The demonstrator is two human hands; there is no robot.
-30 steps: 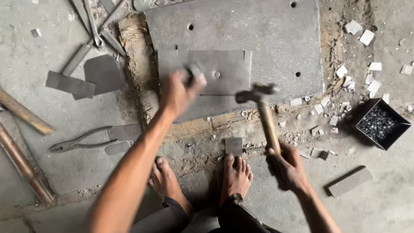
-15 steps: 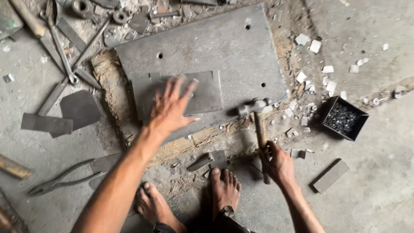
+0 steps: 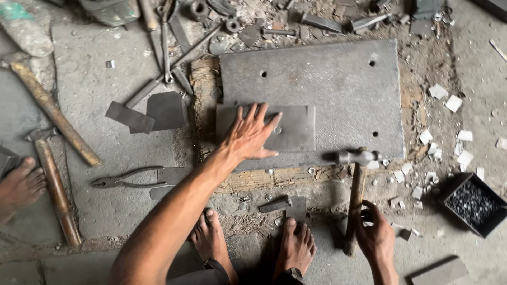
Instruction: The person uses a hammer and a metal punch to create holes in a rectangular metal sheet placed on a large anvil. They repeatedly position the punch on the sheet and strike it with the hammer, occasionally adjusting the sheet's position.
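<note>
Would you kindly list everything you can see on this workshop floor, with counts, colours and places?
Thick steel plate: one, grey, centre, drilled with holes.
Thin metal sheet: one, grey, lying on the plate under the left hand.
Hammer: one, steel head, wooden handle, held by the right hand.
Pliers: one, dark, left of the forearm.
Second hammer: one, rusty brown, far left.
Box of small metal parts: one, black, lower right.
White scraps: many, scattered at right.
Cut sheet pieces: several, grey, upper left.
Another person's foot: one, left edge.
Own feet: two, bare, bottom centre.
Left hand: flat, fingers spread.
Right hand: gripping the hammer's handle.
</note>
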